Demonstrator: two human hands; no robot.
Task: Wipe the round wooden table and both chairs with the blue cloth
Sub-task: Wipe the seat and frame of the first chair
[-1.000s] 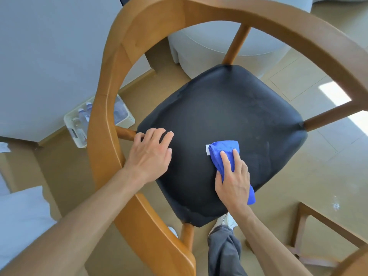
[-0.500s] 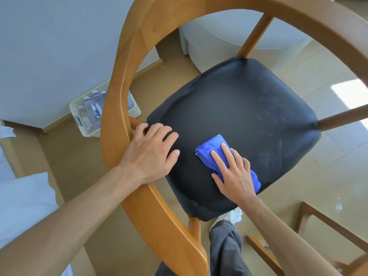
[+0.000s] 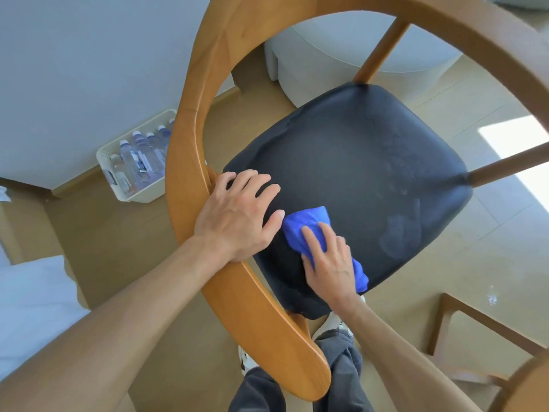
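Labels first: bottles (image 3: 139, 162) packed in a white basket (image 3: 102, 156) on the floor beside the chair's curved wooden back (image 3: 190, 162), blue-and-white wrappers, print way too small to read. Nothing else with writing anywhere.

Head view, looking straight down through that curved rail onto the black seat cushion (image 3: 356, 162). Blue cloth (image 3: 306, 224) bunched up near the seat's near-left corner, flat against the cushion. Right hand (image 3: 329, 263) on top of it, fingers fairly straight and spread, pressing down rather than gripping; cloth poking out ahead of the fingertips and also behind the heel of the palm toward the near edge. Left hand (image 3: 237, 215) just beside it, palm over the rail, fingers loosely spread onto the seat's left edge, holding nothing, thumb tip almost touching the cloth. Faint smeary patches on the right side of the cushion. Part of another wooden frame (image 3: 463, 331) at bottom right, grey trousers (image 3: 341, 361) and shoes below the seat.
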